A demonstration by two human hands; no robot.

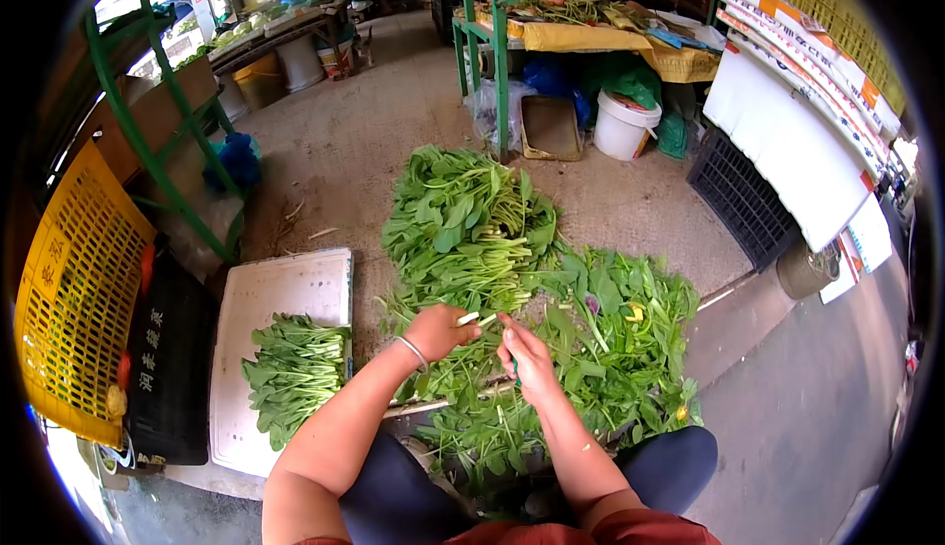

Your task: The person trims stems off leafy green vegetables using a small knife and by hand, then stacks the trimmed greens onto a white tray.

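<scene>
Holding pale stems (472, 320) to the right of the white tray (283, 294).
Clasping them in the left hand (438, 332), with the right hand (530, 362) curled around something green (518, 374), mostly hidden; seen also on the tray, a bunch of greens (297, 372).

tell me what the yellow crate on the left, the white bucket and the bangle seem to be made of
The yellow crate looks like rigid moulded plastic, given its regular slotted grid. The white bucket is probably smooth plastic, its wall plain and even. The bangle seems polished metal, silvery and shiny; which metal is unclear.
</scene>
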